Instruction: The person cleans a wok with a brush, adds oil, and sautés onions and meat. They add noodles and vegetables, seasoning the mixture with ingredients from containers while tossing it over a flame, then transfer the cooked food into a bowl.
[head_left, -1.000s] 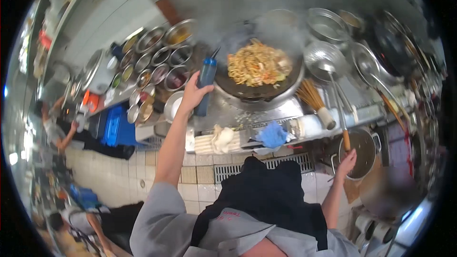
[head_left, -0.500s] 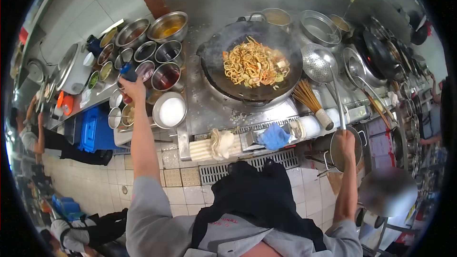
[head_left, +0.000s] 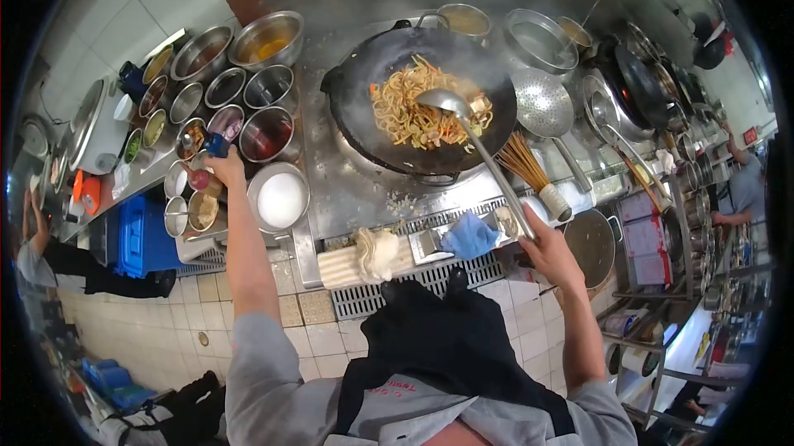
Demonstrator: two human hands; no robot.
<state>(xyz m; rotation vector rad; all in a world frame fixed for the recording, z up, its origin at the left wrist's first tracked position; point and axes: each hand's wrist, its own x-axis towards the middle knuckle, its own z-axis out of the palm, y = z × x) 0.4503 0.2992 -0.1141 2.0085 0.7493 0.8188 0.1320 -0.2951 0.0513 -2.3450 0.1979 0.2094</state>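
My right hand (head_left: 552, 252) is closed round the handle of a long metal ladle (head_left: 444, 100), whose bowl is over the noodles (head_left: 405, 103) in the wok (head_left: 356, 136). Vegetable pieces are mixed in with the noodles, and steam rises from them. On the left, my left hand (head_left: 227, 166) grips a small bottle (head_left: 217, 145) with a dark blue part and a reddish end. It is held tilted among the metal seasoning pots, and my fingers partly hide it. Below that hand is a bowl of white granules (head_left: 281, 200).
A perforated skimmer (head_left: 542, 103) and a bamboo wok brush (head_left: 525, 161) lie right of the wok. A blue cloth (head_left: 470, 235) and a pale cloth (head_left: 378, 253) rest on the front ledge. A stockpot (head_left: 591, 248) stands at right. Other people are at both sides.
The ladle has swung from the right, near the stockpot, to over the noodles. My right hand has moved left and up with it. The bottle is now tilted, its reddish end visible.
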